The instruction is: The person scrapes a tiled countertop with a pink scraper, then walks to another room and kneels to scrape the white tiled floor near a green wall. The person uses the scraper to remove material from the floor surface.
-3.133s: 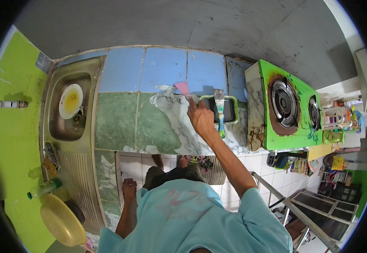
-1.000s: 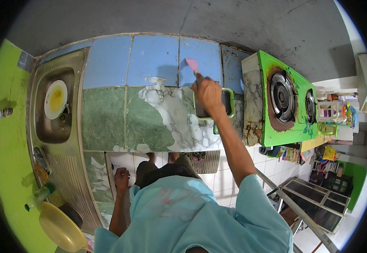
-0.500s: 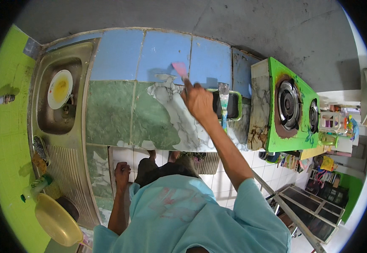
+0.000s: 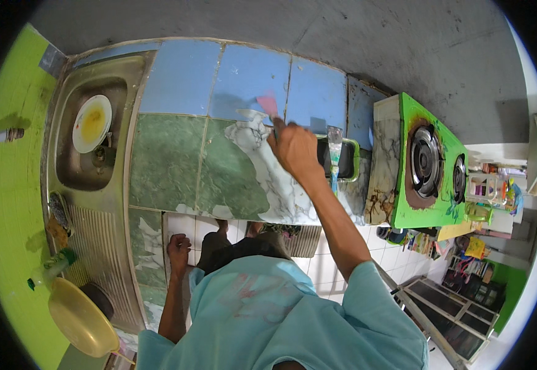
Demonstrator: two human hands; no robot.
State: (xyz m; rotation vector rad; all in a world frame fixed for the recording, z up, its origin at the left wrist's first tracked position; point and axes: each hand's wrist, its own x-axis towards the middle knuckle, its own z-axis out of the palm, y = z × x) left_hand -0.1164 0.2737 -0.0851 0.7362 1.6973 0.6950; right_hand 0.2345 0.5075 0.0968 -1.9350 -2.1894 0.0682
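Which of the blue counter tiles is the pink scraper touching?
The middle blue tile: the pink scraper, held by the right hand, lies on its lower right corner; the other blue tiles are untouched.

The person wore a light blue-green T-shirt with short, loose sleeves. The cloth had faint pink and reddish marks on the front, like faded stains or an old print. Both forearms were bare below the sleeves, and nothing was worn on either wrist. The left hand and the right hand had no gloves. Dark shorts or trousers showed below the shirt, and the feet looked bare.
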